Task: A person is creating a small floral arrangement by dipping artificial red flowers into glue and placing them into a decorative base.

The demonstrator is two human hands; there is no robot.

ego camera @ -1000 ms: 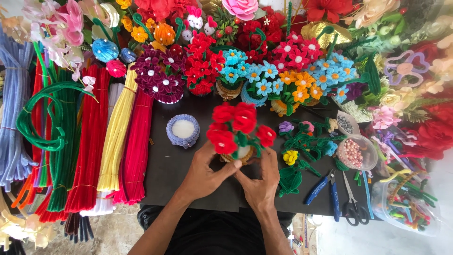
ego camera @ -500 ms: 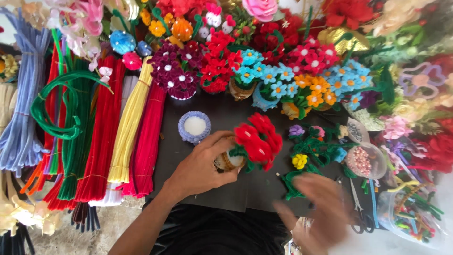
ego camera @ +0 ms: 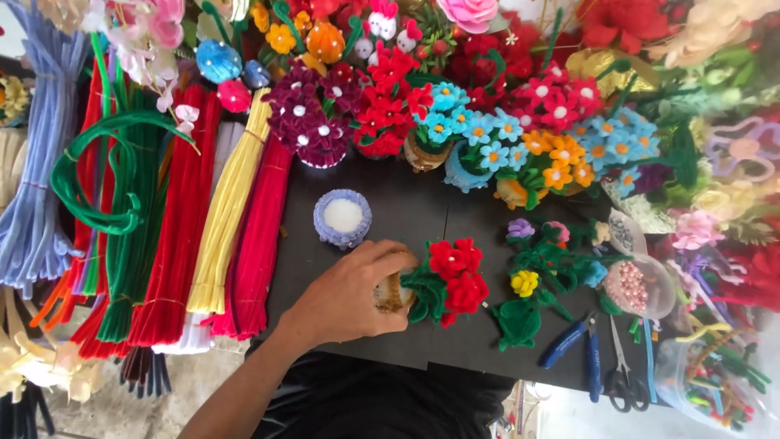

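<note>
We see our left hand (ego camera: 349, 297) reaching forward from a bare forearm, palm down, fingers curled in a closed grasp; our right hand is out of view.

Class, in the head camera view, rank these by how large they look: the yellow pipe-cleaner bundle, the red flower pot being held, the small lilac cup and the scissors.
1. yellow pipe-cleaner bundle, clearly the largest.
2. red flower pot, held in the left hand.
3. scissors and lilac cup look too alike to rank.
</note>
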